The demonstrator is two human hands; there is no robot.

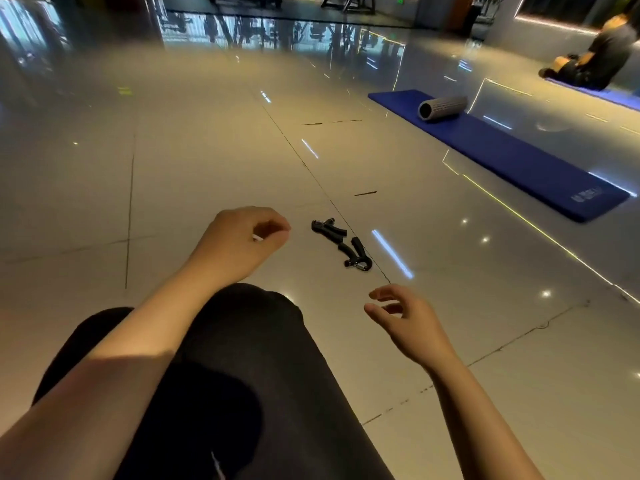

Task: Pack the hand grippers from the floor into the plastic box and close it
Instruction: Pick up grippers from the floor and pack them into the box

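Between your two hands and a little beyond them, two black hand grippers (341,243) lie on the tiled floor (194,161), touching end to end, handles splayed. They look simply dropped there, loose and easy to lift one at a time. No plastic box shows anywhere, so you will have to find it before packing starts; by my reading, nothing is packed yet.

Your left hand (242,237) hangs above the floor just left of the grippers, back turned up, fingers curled loosely under; something small and pale shows at the fingertips, and you cannot tell from here whether it is held. Your right hand (405,320) sits nearer you, short of the grippers, palm facing left, fingers (381,293) relaxed and half curled, holding nothing. Both forearms reach out over your knees (242,358).
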